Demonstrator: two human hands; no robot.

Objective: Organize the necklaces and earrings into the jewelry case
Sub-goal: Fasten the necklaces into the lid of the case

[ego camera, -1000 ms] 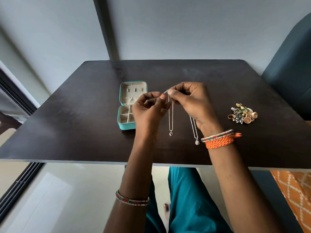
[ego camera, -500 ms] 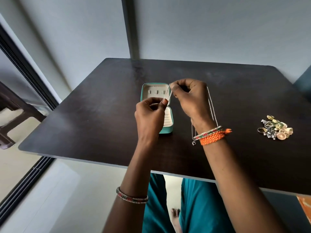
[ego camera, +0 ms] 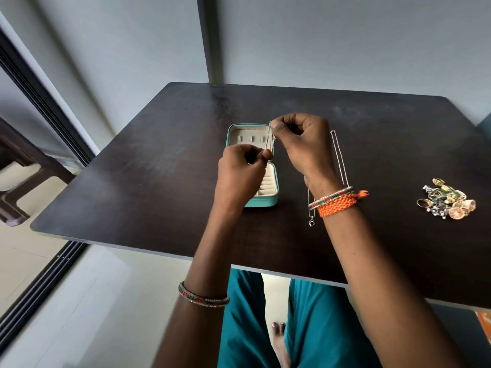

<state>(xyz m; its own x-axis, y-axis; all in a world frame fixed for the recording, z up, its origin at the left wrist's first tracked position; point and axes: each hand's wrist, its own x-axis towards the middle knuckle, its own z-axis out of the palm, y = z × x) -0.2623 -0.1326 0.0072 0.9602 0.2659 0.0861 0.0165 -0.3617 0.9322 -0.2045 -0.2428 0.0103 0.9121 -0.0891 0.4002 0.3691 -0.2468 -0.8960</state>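
Hands, left (ego camera: 243,166) and right (ego camera: 300,139), pinch a necklace (ego camera: 270,136) above the case (ego camera: 261,197), next to lower it inside.

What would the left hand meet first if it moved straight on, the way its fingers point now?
Probably the necklace chain it already pinches, then the right hand. The open jewelry case lies below that line, though depth is unclear.

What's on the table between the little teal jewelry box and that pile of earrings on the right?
In the head view, between the jewelry case and the earring pile come the right hand and its wrist, with silver necklace chains hanging from it; beyond that, bare dark table.
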